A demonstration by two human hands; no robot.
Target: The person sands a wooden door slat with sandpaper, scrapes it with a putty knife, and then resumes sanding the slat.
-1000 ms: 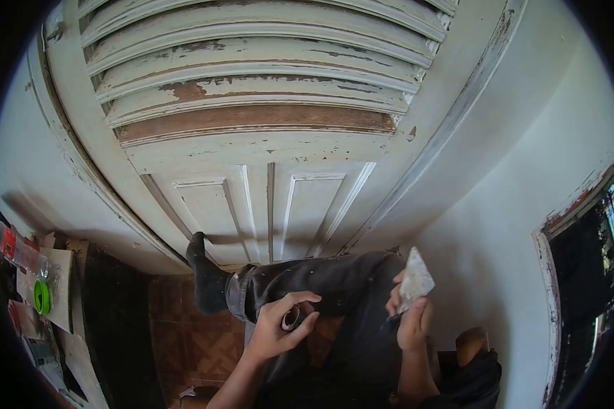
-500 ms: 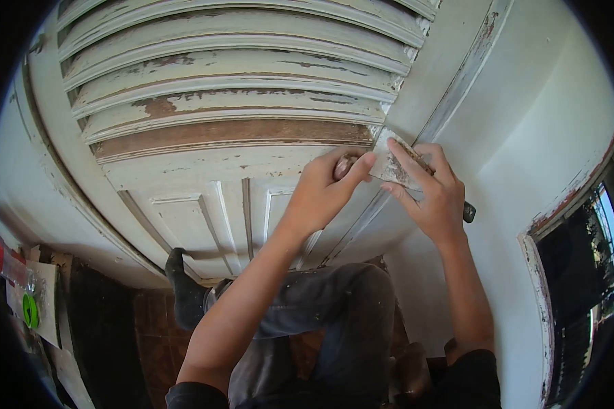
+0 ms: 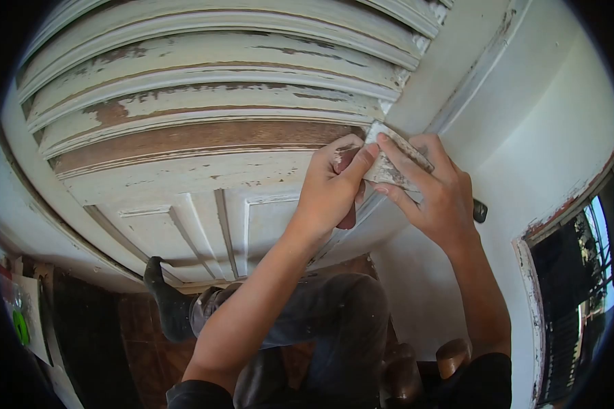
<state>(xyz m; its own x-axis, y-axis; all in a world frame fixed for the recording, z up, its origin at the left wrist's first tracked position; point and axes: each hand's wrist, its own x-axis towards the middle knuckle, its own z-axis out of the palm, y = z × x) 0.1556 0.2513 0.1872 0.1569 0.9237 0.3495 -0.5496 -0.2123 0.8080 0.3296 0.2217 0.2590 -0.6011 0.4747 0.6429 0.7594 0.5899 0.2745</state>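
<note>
My left hand (image 3: pixel 329 185) is closed around a reddish-brown handle (image 3: pixel 346 218), whose ends show above and below the fist; its working end I cannot make out. My left thumb meets the edge of a flat scraper blade (image 3: pixel 389 163), smeared with white and grey-brown residue. My right hand (image 3: pixel 438 184) grips this scraper, fingers laid along the blade, and a black handle end (image 3: pixel 480 211) sticks out past the palm. Both hands are in front of a white louvred door (image 3: pixel 184 167), near the lower right corner of its slats.
Peeling paint and bare brown wood show on the slats (image 3: pixel 184 102). To the right are a white wall (image 3: pixel 525 157) and a window (image 3: pixel 566 293) with a worn frame. A bent leg (image 3: pixel 307 300) is below. A green ring (image 3: pixel 20 327) lies at lower left.
The view has shifted a little closer to the door. My left hand has turned so more of the reddish-brown handle shows, and its thumb now meets the scraper blade.
</note>
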